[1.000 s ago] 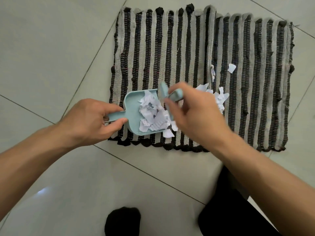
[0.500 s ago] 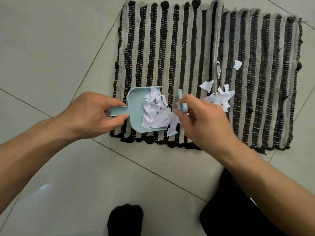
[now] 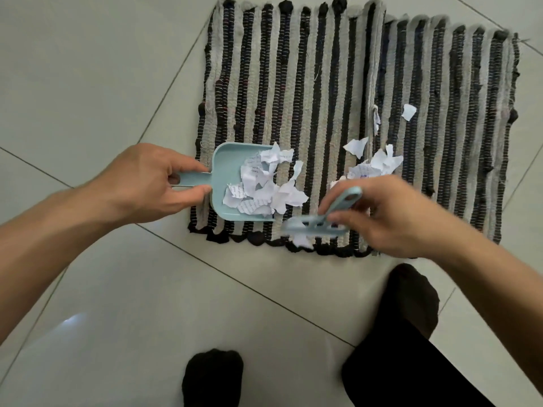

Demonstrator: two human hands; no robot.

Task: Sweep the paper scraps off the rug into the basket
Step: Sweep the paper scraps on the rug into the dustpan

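Pale blue dustpan [image 3: 227, 174] lying flat on the striped rug [image 3: 323, 92] near its left front corner, open mouth facing right, handle pointing left, long axis running left to right across the stripes. Holding a heap of torn paper scraps [image 3: 261, 186], some printed, piled toward the mouth and spilling over the lip onto the rug. Gripped by the left hand [image 3: 147, 183], fingers and thumb closed around the handle, thumb on the near side.

Right hand [image 3: 390, 218] curled around the handle of a small pale blue brush [image 3: 320, 221], blurred. Brush head lying low along the rug's front edge, just right of the dustpan mouth, long axis roughly left to right; handle rising up and to the right into the fingers. One white scrap [image 3: 302, 240] just under the brush head at the rug's fringe.

Second cluster of scraps [image 3: 373, 167] loose on the rug beyond the right hand, well right of the dustpan. Single small scrap [image 3: 408, 112] farther back, apart from the rest, and a thin strip [image 3: 376, 120] lying along a seam in the rug.

Rug spread on a pale tiled floor [image 3: 88, 69], stripes running away from the viewer. Dark-socked foot [image 3: 213, 377] and dark trouser leg [image 3: 405, 333] on the tiles at the near edge.
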